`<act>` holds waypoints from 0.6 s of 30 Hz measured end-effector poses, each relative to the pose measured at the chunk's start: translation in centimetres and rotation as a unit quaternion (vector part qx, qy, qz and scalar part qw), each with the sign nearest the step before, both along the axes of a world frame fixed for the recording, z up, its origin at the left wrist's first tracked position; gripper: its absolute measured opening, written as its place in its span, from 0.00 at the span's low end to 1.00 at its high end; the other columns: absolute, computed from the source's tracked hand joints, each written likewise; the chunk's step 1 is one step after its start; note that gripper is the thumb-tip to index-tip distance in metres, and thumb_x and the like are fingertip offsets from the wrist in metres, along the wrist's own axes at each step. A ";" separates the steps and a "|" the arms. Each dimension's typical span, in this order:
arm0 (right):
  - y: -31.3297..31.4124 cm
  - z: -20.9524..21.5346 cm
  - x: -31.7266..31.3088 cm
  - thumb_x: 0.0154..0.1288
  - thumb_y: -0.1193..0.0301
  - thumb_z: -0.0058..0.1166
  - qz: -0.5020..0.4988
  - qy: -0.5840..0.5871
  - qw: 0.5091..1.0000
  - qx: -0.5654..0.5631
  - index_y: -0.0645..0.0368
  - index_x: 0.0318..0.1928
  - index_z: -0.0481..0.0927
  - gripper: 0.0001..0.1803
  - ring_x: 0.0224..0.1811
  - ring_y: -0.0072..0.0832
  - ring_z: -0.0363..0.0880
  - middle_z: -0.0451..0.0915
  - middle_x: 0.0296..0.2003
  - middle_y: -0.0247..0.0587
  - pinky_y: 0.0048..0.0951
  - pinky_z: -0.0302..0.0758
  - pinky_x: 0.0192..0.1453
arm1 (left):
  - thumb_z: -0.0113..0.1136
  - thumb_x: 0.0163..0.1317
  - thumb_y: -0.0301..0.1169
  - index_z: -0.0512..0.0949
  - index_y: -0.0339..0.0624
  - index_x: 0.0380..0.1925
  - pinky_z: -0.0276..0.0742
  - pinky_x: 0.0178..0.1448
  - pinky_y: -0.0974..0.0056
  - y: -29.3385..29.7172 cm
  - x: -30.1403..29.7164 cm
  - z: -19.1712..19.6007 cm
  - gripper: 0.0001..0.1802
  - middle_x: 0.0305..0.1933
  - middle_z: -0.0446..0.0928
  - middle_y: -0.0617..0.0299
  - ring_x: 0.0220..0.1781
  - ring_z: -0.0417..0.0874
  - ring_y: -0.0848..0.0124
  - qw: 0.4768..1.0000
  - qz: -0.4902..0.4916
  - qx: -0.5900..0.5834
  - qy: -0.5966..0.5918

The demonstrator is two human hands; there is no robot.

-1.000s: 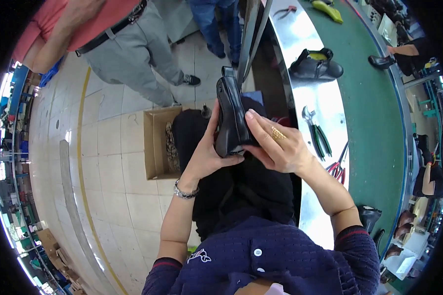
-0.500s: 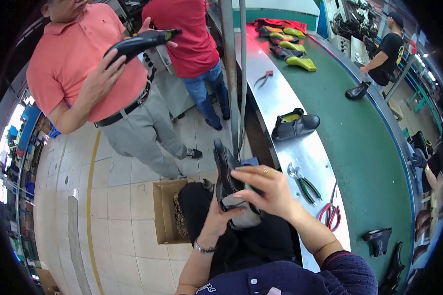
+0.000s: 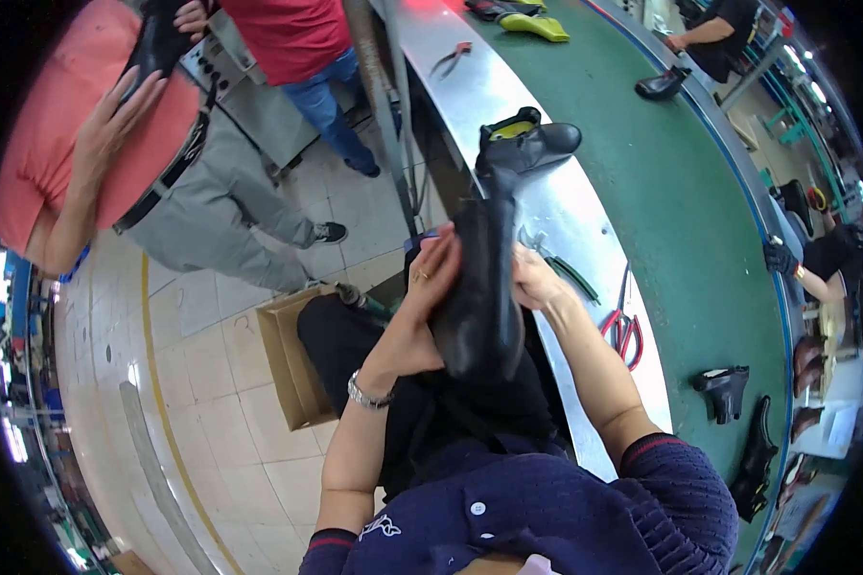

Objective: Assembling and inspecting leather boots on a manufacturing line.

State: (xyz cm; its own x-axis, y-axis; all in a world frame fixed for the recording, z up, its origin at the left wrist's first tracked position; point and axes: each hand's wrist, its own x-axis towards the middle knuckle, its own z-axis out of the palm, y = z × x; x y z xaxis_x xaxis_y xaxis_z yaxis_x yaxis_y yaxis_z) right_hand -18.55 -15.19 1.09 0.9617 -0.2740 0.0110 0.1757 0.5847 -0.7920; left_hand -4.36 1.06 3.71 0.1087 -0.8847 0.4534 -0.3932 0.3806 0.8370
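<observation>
Now both hands clasp a black boot (image 3: 479, 297) held upright between them: left hand (image 3: 422, 307) wrapped around its near side, right hand (image 3: 537, 283) pressed against its far side, pliers (image 3: 571, 273) just beyond.

Navy knit top, red-trimmed cuffs, white buttons, small white chest logo at 7 o'clock; metal wristwatch (image 3: 369, 394), ring, left hand (image 3: 422, 307).

An open brown cardboard box (image 3: 292, 369), rectangular and shallow, is sitting on the pale tiled floor (image 3: 211, 450) just left of the person's dark-trousered lap, one long wall facing up toward the camera. No labels, signs or screens are showing clearly enough to tell.
</observation>
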 end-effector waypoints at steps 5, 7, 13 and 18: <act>-0.9 -0.5 -5.5 0.49 0.66 0.74 -0.091 -0.043 0.981 0.163 0.64 0.65 0.68 0.44 0.56 0.39 0.78 0.76 0.57 0.51 0.39 0.74 0.64 | 0.75 0.32 0.26 0.70 0.63 0.66 0.45 0.78 0.46 -3.5 -3.7 4.5 0.52 0.78 0.48 0.52 0.78 0.45 0.49 0.995 -0.056 -0.021 -0.076; -1.6 3.0 -7.3 0.45 0.64 0.77 -0.133 -0.095 0.985 0.052 0.64 0.65 0.67 0.47 0.56 0.41 0.78 0.76 0.57 0.51 0.41 0.74 0.64 | 0.73 0.31 0.24 0.70 0.70 0.66 0.48 0.76 0.44 -4.6 -3.2 6.8 0.53 0.79 0.46 0.55 0.78 0.47 0.48 0.972 -0.021 -0.004 -0.235; -3.0 2.9 -12.4 0.29 0.70 0.83 -0.375 0.124 0.906 -0.151 0.61 0.60 0.66 0.53 0.50 0.35 0.80 0.79 0.46 0.40 0.35 0.75 0.59 | 0.78 0.38 0.30 0.57 0.59 0.73 0.55 0.76 0.50 -15.7 1.0 3.6 0.58 0.77 0.48 0.43 0.76 0.55 0.47 0.948 0.073 0.106 -0.290; -2.9 2.9 -11.7 0.34 0.72 0.82 -0.375 0.213 0.846 -0.314 0.59 0.54 0.71 0.43 0.51 0.27 0.75 0.74 0.46 0.35 0.31 0.73 0.58 | 0.77 0.39 0.34 0.59 0.41 0.69 0.66 0.69 0.54 -24.7 4.1 -4.5 0.54 0.66 0.68 0.40 0.67 0.69 0.49 0.982 0.147 0.103 -0.053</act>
